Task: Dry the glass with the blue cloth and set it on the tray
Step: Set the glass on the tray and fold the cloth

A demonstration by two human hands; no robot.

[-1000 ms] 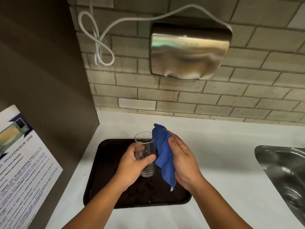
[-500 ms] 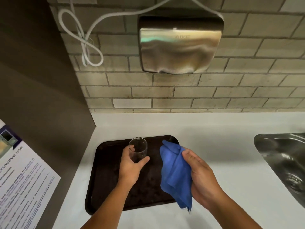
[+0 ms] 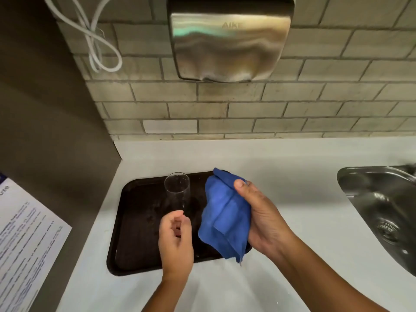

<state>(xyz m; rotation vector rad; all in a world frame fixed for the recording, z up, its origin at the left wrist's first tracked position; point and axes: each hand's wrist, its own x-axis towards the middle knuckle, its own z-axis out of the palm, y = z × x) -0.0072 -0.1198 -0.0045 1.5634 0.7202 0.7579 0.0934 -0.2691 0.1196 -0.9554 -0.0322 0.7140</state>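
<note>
A clear drinking glass (image 3: 177,191) stands upright on the dark brown tray (image 3: 135,221), toward its far middle. My left hand (image 3: 175,239) hovers just in front of the glass with curled, parted fingers and nothing in it; the fingertips are near the glass base, apart from it. My right hand (image 3: 263,219) grips the blue cloth (image 3: 225,219), which hangs bunched over the tray's right side.
The tray lies on a white counter (image 3: 292,221) in a corner. A steel sink (image 3: 382,210) is at the right. A metal hand dryer (image 3: 229,39) and white cable (image 3: 99,48) hang on the tiled wall. A printed notice (image 3: 24,244) is on the dark left panel.
My left hand set the glass down on the tray and let go, pulling back toward me. The right hand carried the cloth away from the glass to the right.
</note>
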